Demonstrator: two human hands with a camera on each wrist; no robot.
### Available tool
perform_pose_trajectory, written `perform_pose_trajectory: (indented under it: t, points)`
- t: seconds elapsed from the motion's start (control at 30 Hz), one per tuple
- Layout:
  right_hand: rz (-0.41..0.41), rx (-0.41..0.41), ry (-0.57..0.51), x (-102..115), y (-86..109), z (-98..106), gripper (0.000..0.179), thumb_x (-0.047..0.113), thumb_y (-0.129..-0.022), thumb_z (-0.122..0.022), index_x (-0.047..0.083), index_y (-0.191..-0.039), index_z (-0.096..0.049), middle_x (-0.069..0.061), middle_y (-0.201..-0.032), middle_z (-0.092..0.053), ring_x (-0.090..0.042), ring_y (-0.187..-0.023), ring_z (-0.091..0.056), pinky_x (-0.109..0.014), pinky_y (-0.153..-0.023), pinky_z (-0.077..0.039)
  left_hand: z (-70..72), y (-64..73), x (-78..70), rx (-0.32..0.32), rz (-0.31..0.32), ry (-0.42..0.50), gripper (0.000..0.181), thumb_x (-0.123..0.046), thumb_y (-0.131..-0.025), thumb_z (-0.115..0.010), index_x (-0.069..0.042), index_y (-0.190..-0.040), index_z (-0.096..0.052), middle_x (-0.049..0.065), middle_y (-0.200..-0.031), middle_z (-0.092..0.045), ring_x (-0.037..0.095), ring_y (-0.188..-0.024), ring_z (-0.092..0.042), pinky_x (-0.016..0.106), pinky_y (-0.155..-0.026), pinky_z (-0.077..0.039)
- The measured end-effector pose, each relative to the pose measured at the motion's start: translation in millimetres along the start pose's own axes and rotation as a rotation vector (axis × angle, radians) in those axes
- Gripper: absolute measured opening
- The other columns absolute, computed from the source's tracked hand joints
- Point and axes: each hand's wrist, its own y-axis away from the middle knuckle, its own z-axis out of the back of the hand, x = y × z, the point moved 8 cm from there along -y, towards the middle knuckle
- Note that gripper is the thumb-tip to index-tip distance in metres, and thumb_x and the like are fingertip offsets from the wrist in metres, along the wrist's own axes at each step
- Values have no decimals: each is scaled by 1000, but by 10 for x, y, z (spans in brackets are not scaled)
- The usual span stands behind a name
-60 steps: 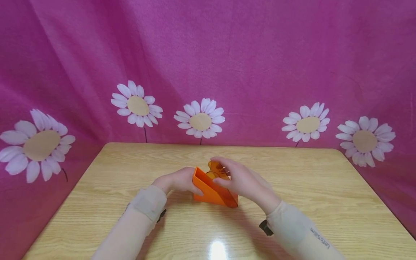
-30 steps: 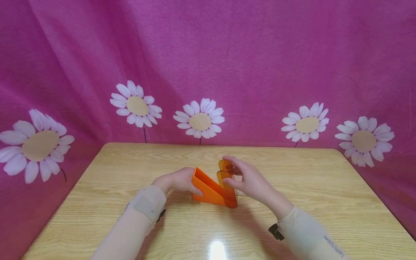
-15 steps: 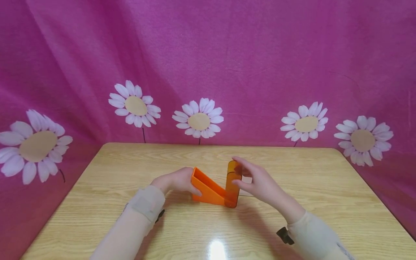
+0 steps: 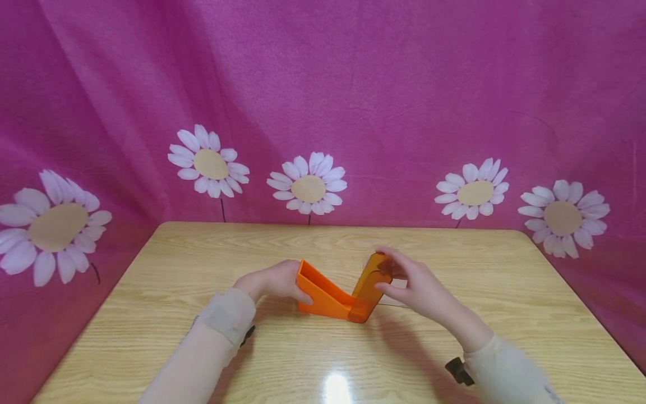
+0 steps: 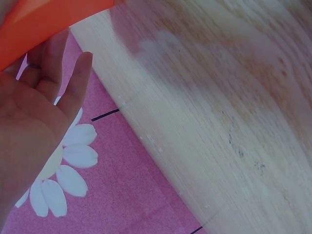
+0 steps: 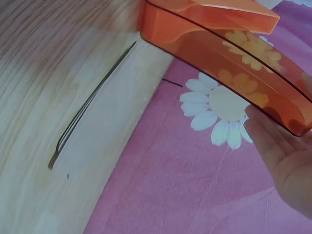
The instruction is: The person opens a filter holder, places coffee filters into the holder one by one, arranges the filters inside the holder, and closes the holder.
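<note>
An orange plastic case (image 4: 325,294) with a slanted open top stands on the table in the head view. Its see-through amber lid (image 4: 370,289) is hinged at the low right end and leans outward to the right. My left hand (image 4: 276,280) grips the tall end of the case, thumb on the near side; orange plastic (image 5: 44,22) fills the top left of the left wrist view. With thumb and fingertips my right hand (image 4: 421,289) holds the lid's free end. In the right wrist view the right fingers lie behind the lid (image 6: 219,63).
Under the hands lies a light wood-grain table (image 4: 227,247). A pale flat patch with a dark edge (image 6: 97,117) lies on it near the case; whether it is a loose sheet cannot be told. Pink cloth with daisies (image 4: 378,112) surrounds the table.
My right hand has moved right, swinging the lid from over the case's opening through upright to leaning right. My left hand and the case have stayed in place.
</note>
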Motion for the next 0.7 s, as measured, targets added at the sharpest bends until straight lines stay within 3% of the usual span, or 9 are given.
perform_pose_trajectory:
  t: [0.37,0.7]
  points:
    - [-50,67,9,-131,96,94,45,12,-82,-70,1,-119,-47,-12,-107,-64,-26,-99,-64,-41,-89,-50,2,18,36,-9,20,-2,37,-17,-73,-79,-18,-104,-59,-6,-95,-62,15,-89,-55,35,-91,-44]
    - [-87,119,-1,-295,181,84,42,16,-82,-71,1,-114,-48,-12,-107,-63,-23,-97,-63,-33,-84,-53,50,84,108,-22,26,11,38,-17,-72,-79,-16,-103,-58,-6,-94,-63,15,-87,-56,34,-89,-45]
